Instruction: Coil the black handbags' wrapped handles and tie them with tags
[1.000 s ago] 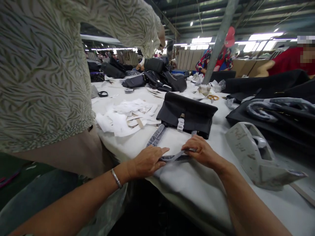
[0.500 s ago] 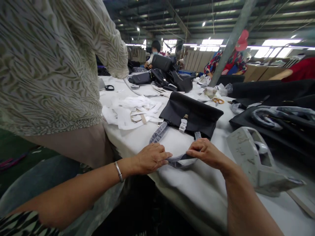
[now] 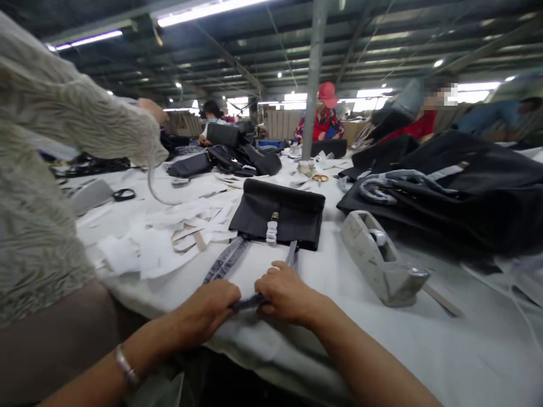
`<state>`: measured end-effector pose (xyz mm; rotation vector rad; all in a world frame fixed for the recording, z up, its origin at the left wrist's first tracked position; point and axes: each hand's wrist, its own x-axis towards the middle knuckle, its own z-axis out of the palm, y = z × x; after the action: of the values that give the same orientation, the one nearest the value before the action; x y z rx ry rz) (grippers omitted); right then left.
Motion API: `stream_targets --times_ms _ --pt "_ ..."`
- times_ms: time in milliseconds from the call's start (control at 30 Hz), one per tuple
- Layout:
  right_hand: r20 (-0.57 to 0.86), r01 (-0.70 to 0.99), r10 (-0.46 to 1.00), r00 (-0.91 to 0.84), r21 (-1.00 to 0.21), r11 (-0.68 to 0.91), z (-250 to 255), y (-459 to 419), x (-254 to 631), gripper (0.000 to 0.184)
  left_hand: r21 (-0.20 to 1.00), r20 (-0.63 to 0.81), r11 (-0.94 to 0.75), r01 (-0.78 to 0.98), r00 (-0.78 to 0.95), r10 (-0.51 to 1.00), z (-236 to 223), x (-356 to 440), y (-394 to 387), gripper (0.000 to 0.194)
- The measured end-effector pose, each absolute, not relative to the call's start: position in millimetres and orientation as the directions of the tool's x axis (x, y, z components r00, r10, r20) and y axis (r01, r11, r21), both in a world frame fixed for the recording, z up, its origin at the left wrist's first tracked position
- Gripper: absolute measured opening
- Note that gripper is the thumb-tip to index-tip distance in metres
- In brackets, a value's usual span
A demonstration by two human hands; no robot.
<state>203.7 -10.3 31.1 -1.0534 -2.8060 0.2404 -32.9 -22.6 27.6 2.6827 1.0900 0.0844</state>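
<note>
A black handbag [image 3: 278,209] lies on the white-covered table, with a metal clasp [image 3: 275,216] and a white-wrapped tab [image 3: 272,232] on its front. Its strap [image 3: 227,260], wrapped in clear film, loops from the bag toward the table's near edge. My left hand [image 3: 214,305] is closed round the strap at the left of the loop. On the right of the loop, my right hand [image 3: 285,293] grips the same strap. A short dark stretch of strap shows between the two hands. The fingertips are partly hidden.
A grey tape dispenser [image 3: 382,260] stands right of the bag, before a pile of black bags [image 3: 458,198]. White paper scraps [image 3: 156,243] lie to the left. Beside me on the left, a person in a patterned top [image 3: 38,226] reaches over the table. Scissors [image 3: 320,177] lie farther back.
The view has swung to the right. My hands have come closer together on the strap, and my left hand has closed round it. The person on the left has stretched an arm out over the table.
</note>
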Motion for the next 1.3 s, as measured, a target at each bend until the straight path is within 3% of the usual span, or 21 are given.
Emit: stream_targets --times_ms 200,400,567,733,833,900,967,1033,1100,1200,1300 --pt "0.059 0.683 0.695 -0.716 -0.149 0.716 34.2 -10.1 211.5 0.015 0.086 -0.154 -0.658 0.748 0.662 0.733 19.7 -39.1 -11.4 0.015" --pt "0.017 0.763 0.769 -0.639 -0.115 0.636 39.3 -4.9 228.0 0.018 -0.039 -0.138 -0.667 0.744 0.657 0.741 13.5 -24.2 -11.2 0.014" --pt "-0.057 0.811 0.812 -0.581 -0.133 0.57 44.7 2.2 242.1 0.02 -0.182 -0.066 -0.76 0.624 0.763 0.643 10.5 -6.5 -18.8 0.019" --pt "-0.025 0.898 0.903 -0.429 -0.122 0.423 38.6 10.4 255.8 0.036 -0.184 0.056 -0.814 0.551 0.832 0.551 17.0 12.5 -22.3 0.025" --pt "-0.028 0.847 0.872 -0.49 -0.255 0.467 34.9 16.4 270.9 0.037 -0.139 0.083 -0.817 0.56 0.828 0.554 20.9 19.8 -23.4 0.036" --pt "0.065 0.773 0.85 -0.523 -0.383 0.505 35.7 25.2 280.7 0.03 -0.101 0.111 -0.811 0.577 0.816 0.567 22.0 20.7 -25.1 0.042" --pt "0.22 0.771 0.871 -0.44 -0.405 0.491 37.5 40.7 282.9 0.028 -0.079 0.157 -0.807 0.585 0.807 0.569 21.5 19.0 -27.2 0.042" --pt "0.314 0.84 0.881 -0.353 -0.308 0.446 37.6 62.4 272.4 0.039 -0.075 0.206 -0.808 0.584 0.802 0.561 18.6 16.0 -28.2 0.041" --pt "0.308 0.897 0.881 -0.36 -0.144 0.418 34.6 87.0 250.7 0.056 -0.097 0.244 -0.811 0.577 0.804 0.542 11.2 13.9 -26.2 0.035" --pt "0.171 0.902 0.886 -0.431 0.061 0.427 27.6 121.7 212.6 0.074 -0.138 0.246 -0.83 0.541 0.83 0.5 -12.5 16.4 -15.4 0.021" --pt "0.03 0.893 0.896 -0.443 0.1 0.439 25.0 144.9 188.7 0.079 -0.12 0.203 -0.841 0.528 0.842 0.499 -47.3 25.6 1.0 0.018"
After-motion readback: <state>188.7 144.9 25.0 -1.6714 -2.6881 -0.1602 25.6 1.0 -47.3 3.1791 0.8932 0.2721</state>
